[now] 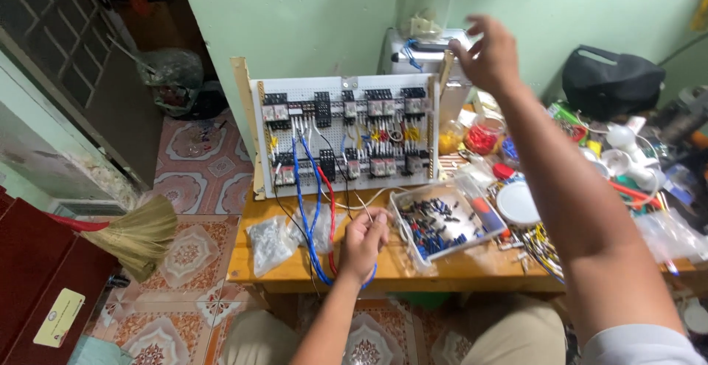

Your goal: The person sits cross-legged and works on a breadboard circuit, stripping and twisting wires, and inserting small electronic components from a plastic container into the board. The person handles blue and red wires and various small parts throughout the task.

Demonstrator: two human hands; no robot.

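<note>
Right hand (490, 55) raised, grip spread open; left hand (361, 243) pinches thin blue wires (313, 240).

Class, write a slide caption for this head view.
Left hand holds wires before the wiring board; right hand reaches up.

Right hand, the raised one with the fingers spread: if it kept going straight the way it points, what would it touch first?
Probably the metal box behind the wiring board. The right hand hangs open with its fingers aimed at the box's top edge, near the clear jar standing on it. Depth is hard to judge from this view.
</note>
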